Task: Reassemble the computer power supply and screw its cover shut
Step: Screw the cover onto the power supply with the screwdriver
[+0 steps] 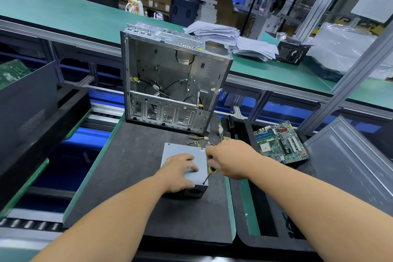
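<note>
Standing open-sided at the far end of your dark mat [131, 176] is the case [170, 83], bare metal inside with a few loose black cables. Nearer you than the case, at the middle of the mat, sits the supply [185, 159] — grey cover up, dark side facing you, its yellow-and-black wires [194, 139] trailing toward the case. Right of the supply, in a black tray [244, 208], a green board [280, 142] lies flat, and beyond that a grey panel [350, 155] leans. Far behind the case, a heap of papers [229, 38] rests on the green bench [63, 13].

Your left hand [180, 172] lies on the supply's cover, fingers spread and fairly straight, pressing down. Your right hand [229, 159] is at the supply's right edge with fingers curled round a screwdriver [209, 173] — yellow-and-black handle, its shaft slanting down to the cover's near right corner. You cannot make out a screw under the tip.
</note>
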